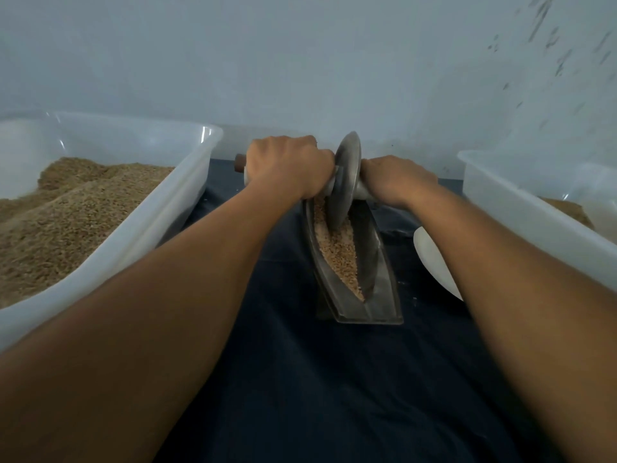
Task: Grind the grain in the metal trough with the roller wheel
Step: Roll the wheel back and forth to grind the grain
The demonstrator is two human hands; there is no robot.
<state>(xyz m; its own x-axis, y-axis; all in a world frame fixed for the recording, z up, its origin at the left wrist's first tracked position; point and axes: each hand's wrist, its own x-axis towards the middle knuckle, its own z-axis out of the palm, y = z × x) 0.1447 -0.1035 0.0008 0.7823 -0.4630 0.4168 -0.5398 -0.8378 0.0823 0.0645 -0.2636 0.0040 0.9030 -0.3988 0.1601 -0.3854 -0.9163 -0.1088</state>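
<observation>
metal roller wheel at frame centre, its axle gripped by left hand and right hand, stands in the trough amid mostly whole grain; grinding looks barely begun.

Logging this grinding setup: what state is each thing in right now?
Left hand: grips wheel's left handle.
Right hand: grips right handle.
Wheel: upright, in trough's far end.
Trough: holds grain.
Left bin: heaped with grain.
Right bin: little grain.
</observation>
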